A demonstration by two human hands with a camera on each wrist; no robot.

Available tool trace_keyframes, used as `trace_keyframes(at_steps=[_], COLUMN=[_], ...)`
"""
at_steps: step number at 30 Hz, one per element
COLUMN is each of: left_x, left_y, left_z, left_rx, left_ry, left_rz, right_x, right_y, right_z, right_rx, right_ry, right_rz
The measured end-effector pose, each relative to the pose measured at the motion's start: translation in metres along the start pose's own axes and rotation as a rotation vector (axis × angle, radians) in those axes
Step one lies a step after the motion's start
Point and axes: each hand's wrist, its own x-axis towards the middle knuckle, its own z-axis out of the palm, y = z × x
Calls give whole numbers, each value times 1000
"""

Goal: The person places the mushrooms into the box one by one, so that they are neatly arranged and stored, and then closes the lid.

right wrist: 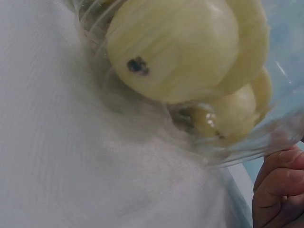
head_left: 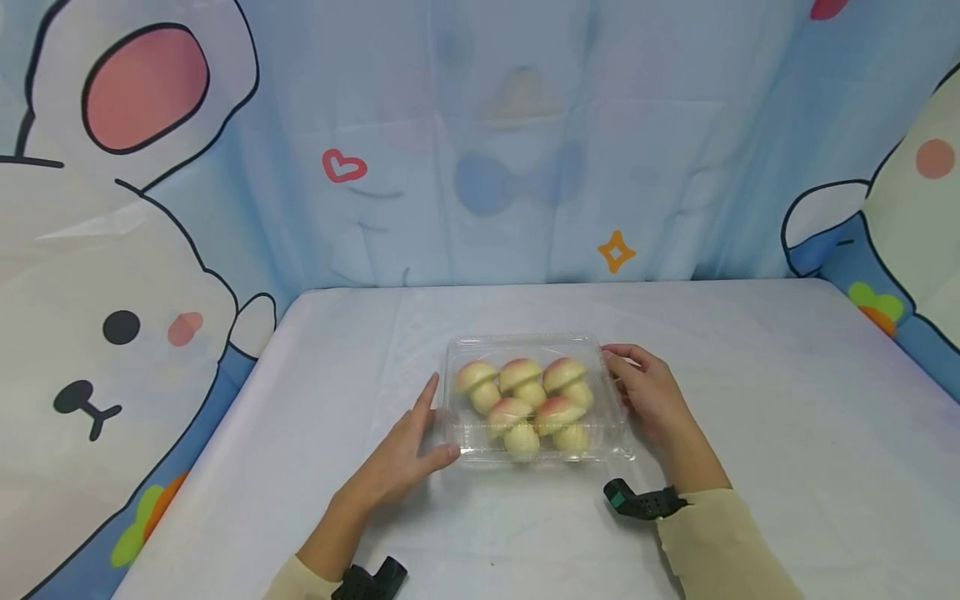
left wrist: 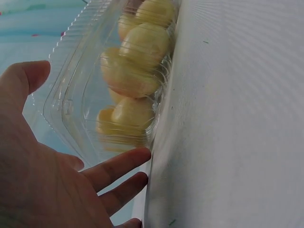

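Note:
A clear plastic clamshell box [head_left: 471, 432] sits on the white-covered table, its lid down. Inside it lie several mushroom-shaped buns [head_left: 520, 373], pale yellow with pinkish caps, in two rows. At the box's left side is my left hand [head_left: 401, 458], thumb and fingers spread and fairly straight; the left wrist view shows its palm [left wrist: 52, 185] facing the box. My right hand [head_left: 652, 396] is at the box's far right corner, and its curled fingers [right wrist: 280, 173] grip the rim in the right wrist view. Dark specks mark one bun [right wrist: 175, 47] there.
The white tablecloth [head_left: 787, 433] spreads around the box. Behind the table hangs a light blue curtain [head_left: 420, 225] printed with cartoon animals. Black wrist devices are on both wrists, the right one [head_left: 645, 502] near the box's front right corner.

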Motion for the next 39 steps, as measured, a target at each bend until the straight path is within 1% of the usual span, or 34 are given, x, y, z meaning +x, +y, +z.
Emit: trace_keyframes(at_steps=[2,5,9,14,18,21,23,26,29,32,36,39], left_x=[0,0,0,1,2,3,3,4,4,3,2,3], left_y=[1,3,4,4,4,4,3,3,3,3,3,3], left_z=[1,3,3,2,2,2,1,1,1,1,1,2], left_rx=[0,8,27,51,73,75,72,77,90,66,-38,-141], left_ry=[10,23,38,56,65,69,73,81,83,56,1,-26], left_rz=[3,7,19,30,26,37,49,66,74,68,47,36], right_x=[-2,-5,-10,-16,-24,-28,-29,-30,-30,-30,-31,-31], right_y=[-1,-6,-13,-21,-25,-28,-29,-30,-31,-30,-29,-30], right_z=[-3,-9,-20,-36,-50,-56,-59,-60,-60,-59,-59,-58], right_rx=[-10,-47,-120,-178,-204,-238,-256,-258,-245,-222,-199,-205], right_ry=[-26,-87,-187,-343,-473,-565,-620,-682,-727,-761,-771,-738], right_rz=[4,2,6,27,91,150,171,177,168,150,134,111])
